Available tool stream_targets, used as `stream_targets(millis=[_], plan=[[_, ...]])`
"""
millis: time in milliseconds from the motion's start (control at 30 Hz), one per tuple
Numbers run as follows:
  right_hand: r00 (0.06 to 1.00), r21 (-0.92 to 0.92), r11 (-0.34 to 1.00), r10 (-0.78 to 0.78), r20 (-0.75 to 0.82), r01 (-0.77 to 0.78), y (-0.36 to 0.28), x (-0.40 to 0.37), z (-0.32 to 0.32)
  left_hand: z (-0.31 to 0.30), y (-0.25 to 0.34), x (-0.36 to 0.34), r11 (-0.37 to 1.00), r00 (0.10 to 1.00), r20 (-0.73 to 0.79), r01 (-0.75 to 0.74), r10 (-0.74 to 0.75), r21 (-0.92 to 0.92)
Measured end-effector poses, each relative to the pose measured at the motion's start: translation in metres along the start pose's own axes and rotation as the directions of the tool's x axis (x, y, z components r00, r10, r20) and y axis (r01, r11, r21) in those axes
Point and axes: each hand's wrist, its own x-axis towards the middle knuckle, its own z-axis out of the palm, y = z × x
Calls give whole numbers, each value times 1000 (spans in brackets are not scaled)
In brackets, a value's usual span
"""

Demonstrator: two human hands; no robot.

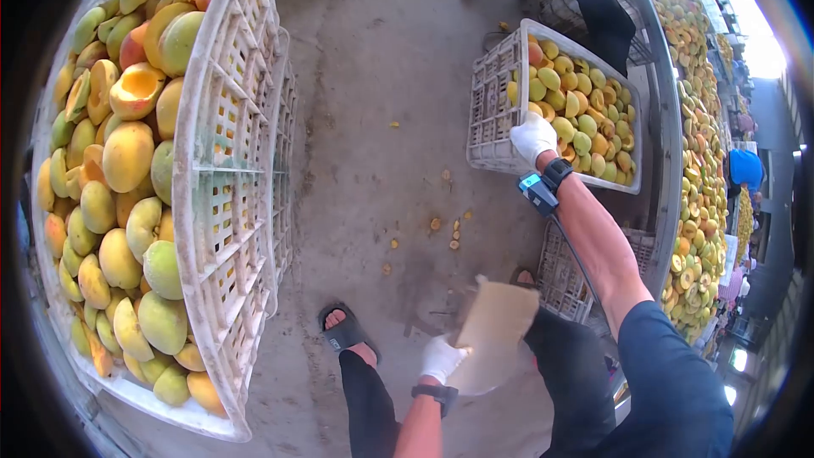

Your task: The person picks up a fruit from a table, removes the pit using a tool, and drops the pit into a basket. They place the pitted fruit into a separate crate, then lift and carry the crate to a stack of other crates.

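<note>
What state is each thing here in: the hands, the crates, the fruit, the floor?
Left hand: gloved, closed on a cardboard sheet.
Cardboard sheet: held up off the floor, tilted.
Right hand: gloved, gripping the rim of the small crate.
Small crate: filled with fruit.
Big crate: heaped full.
Cut fruit: halved, pit gone, on top of the big crate.
Floor: littered with fruit scraps.

**Crates on both sides, bare floor between**

Close at your left stands a large crate [229, 161] filled with fruit [127, 153]. Ahead to the right sits a second crate [492, 119], also holding fruit, and your right hand [532, 136] is on its near rim. Right of it runs a long trough [695, 203] of fruit. Low in front, your left hand [441, 358] holds a flat board [496, 331] — your foot [343, 331] is just left of it.
</note>
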Motion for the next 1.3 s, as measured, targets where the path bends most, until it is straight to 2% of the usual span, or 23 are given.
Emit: stream_targets(millis=[33,67,167,233,300,333,367,400,433,500,600,667,700,733,800,867,967,1100,1133,1167,1200,1267,1300], plan=[[999,8,1000,-21,-32,21,4,-3,4,4,4,-2,969,996,90,-8,-15,248],[997,14,999,-40,-62,41,5,-9,6,10,10,-5,926,993,100,18,-60,376],[992,6,997,-79,-97,80,13,-53,13,11,-2,-15,947,977,166,73,-130,314],[987,37,989,-138,-83,141,30,-90,26,5,-16,-21,940,978,99,-202,181,275],[982,26,983,-178,-56,180,48,-135,35,-14,-12,-12,979,977,98,-194,187,64],[979,35,978,-202,-34,203,55,-159,36,-21,-4,-3,973,984,23,-173,178,-154],[979,11,979,-204,-5,204,63,-181,36,-29,12,10,901,964,-110,-266,242,-343],[979,-5,979,-204,1,204,68,-198,37,-37,41,23,821,967,-205,-237,150,-520],[980,-11,980,-197,35,197,72,-214,36,-47,83,28,751,975,-216,-177,47,-637],[977,-13,980,-196,83,197,80,-238,37,-46,134,55,722,975,-221,-170,25,-670],[968,42,976,-215,125,212,90,-251,29,-23,158,90,721,990,-135,-116,31,-683],[964,164,964,-233,131,210,97,-256,20,-11,164,103,631,994,14,-60,111,-773],[963,262,947,-228,142,185,103,-259,16,-4,170,102,602,994,-42,-94,100,-793],[965,269,947,-220,145,175,109,-263,11,-1,169,108,611,995,-39,-88,93,-787],[991,487,870,-120,64,74,118,-275,5,-3,169,116,363,998,-13,-36,64,-931],[993,525,851,-64,104,0,129,-287,1,-4,173,119,477,999,-37,-48,31,-878],[985,569,819,-23,172,-80,140,-294,-12,-9,175,118,719,994,-106,-101,38,-688],[984,549,833,-44,175,-60,161,-293,-1,-13,181,110,700,997,-66,-73,36,-710],[983,543,837,-36,180,-69,166,-293,0,-18,186,106,759,991,-5,-105,134,-643],[980,531,836,33,197,-135,173,-291,3,-17,194,103,805,971,71,-148,229,-575],[972,521,830,99,213,-199,179,-288,5,-13,204,97,765,979,45,-126,198,-632],[835,619,561,398,381,-550,192,-279,15,4,223,89,803,972,-221,-193,78,-564],[747,634,400,423,513,-662,196,-266,21,9,224,91,806,973,-220,-190,77,-561]])
